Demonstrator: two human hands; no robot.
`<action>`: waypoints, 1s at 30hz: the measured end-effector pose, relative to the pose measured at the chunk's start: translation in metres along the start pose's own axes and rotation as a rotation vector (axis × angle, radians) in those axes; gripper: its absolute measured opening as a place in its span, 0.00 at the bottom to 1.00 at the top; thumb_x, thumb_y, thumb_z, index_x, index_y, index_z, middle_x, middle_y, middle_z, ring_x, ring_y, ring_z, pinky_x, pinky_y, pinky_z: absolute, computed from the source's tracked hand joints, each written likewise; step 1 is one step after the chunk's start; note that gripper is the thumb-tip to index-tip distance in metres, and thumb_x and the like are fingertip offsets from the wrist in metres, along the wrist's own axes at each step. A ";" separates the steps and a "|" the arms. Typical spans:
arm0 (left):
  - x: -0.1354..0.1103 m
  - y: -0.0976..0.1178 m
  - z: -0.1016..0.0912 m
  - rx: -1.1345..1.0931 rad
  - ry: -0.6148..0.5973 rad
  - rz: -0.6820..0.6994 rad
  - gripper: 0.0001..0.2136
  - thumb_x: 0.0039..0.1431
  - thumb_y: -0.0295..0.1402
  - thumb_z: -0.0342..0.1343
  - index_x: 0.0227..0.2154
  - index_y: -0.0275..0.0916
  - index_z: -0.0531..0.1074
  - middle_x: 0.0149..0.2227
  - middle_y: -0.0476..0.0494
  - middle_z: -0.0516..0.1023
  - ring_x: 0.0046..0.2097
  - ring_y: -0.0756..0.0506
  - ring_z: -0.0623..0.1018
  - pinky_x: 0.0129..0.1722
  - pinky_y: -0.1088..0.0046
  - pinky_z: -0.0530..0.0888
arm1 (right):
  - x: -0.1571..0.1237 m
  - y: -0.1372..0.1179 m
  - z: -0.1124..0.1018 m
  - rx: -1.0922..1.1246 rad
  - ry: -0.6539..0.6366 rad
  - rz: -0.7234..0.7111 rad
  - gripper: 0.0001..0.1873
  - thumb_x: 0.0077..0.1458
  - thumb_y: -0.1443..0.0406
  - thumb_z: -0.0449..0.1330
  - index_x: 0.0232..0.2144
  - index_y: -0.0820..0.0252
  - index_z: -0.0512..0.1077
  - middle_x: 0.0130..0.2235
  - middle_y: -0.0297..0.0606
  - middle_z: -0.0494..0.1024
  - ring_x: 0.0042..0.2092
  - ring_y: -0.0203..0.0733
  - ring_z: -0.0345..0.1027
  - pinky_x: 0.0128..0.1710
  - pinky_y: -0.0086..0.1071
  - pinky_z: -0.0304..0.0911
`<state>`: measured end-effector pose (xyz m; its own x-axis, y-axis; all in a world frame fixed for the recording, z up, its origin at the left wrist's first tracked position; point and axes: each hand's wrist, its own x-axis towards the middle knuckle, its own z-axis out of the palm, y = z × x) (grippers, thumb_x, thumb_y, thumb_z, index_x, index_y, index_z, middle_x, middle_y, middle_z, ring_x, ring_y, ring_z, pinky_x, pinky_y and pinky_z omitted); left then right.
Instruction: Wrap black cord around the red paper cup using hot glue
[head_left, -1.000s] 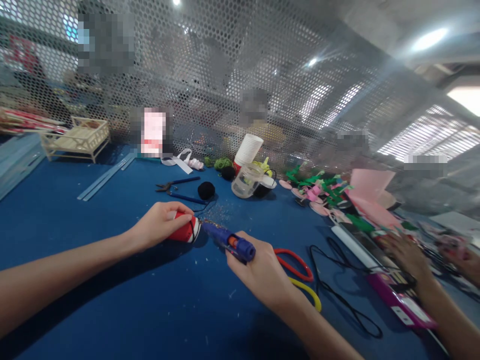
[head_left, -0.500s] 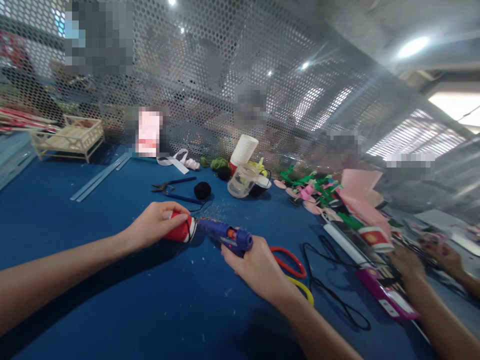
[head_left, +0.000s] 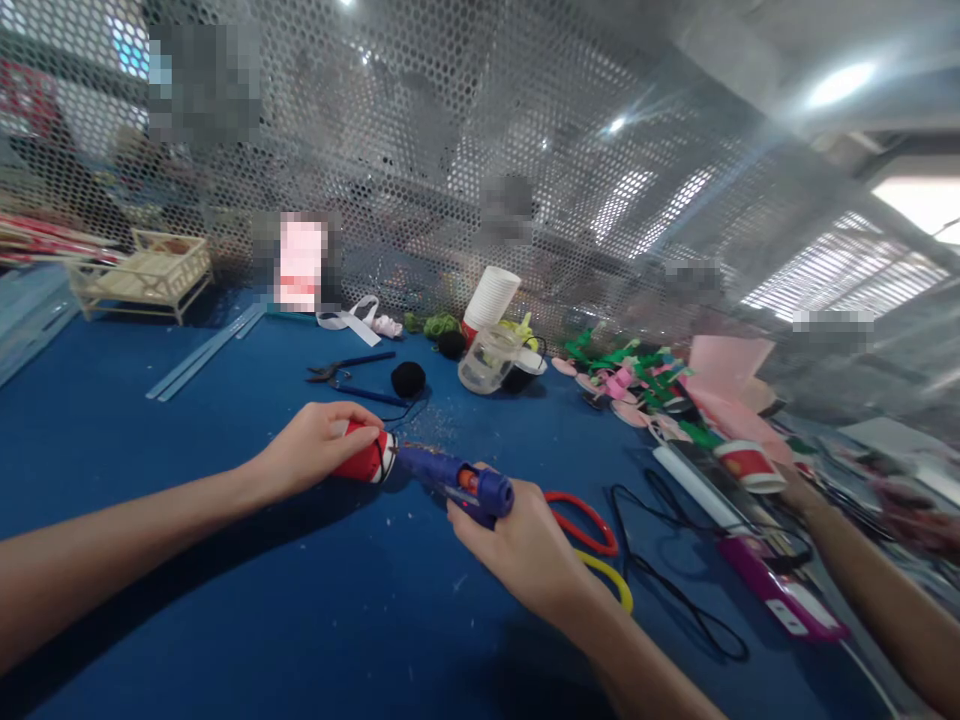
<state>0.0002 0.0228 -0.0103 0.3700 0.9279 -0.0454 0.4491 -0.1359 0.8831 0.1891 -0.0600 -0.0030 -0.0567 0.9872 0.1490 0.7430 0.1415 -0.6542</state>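
Note:
My left hand is closed over a small red and white paper cup that lies on its side on the blue table. My right hand grips a blue glue gun. The gun's nozzle points left and touches the cup's rim. The gun's handle is hidden inside my right palm.
Pliers, a black pompom, a clear cup and a white cup stack sit behind. Red and yellow loops and a black cord lie to the right. A co-worker's arm holds a red cup. Mesh wall behind.
My hands stay nearly still, the glue gun against the cup. The co-worker at the right has picked up a red cup and moved it a little.

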 end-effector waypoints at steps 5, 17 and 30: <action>0.001 0.000 0.001 -0.006 0.003 -0.008 0.15 0.46 0.40 0.49 0.30 0.34 0.71 0.27 0.44 0.75 0.29 0.47 0.71 0.26 0.75 0.65 | -0.001 -0.001 0.000 -0.054 0.022 -0.029 0.07 0.43 0.68 0.51 0.17 0.59 0.57 0.16 0.29 0.59 0.19 0.31 0.51 0.17 0.24 0.50; 0.001 0.000 0.000 -0.006 -0.002 -0.003 0.15 0.45 0.41 0.50 0.30 0.35 0.71 0.27 0.45 0.75 0.29 0.47 0.71 0.27 0.75 0.65 | 0.000 0.000 0.000 -0.065 0.033 -0.021 0.07 0.43 0.68 0.51 0.17 0.59 0.57 0.17 0.28 0.59 0.19 0.30 0.52 0.19 0.25 0.51; 0.002 -0.001 0.003 -0.077 0.026 -0.052 0.14 0.44 0.41 0.51 0.29 0.35 0.71 0.23 0.47 0.74 0.25 0.49 0.69 0.23 0.78 0.63 | -0.010 0.010 0.003 -0.111 -0.027 -0.103 0.03 0.43 0.69 0.51 0.21 0.61 0.63 0.20 0.31 0.65 0.21 0.31 0.55 0.20 0.24 0.53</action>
<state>0.0027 0.0241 -0.0126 0.3260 0.9419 -0.0809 0.4031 -0.0612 0.9131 0.1947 -0.0680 -0.0133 -0.1532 0.9697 0.1902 0.8016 0.2345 -0.5499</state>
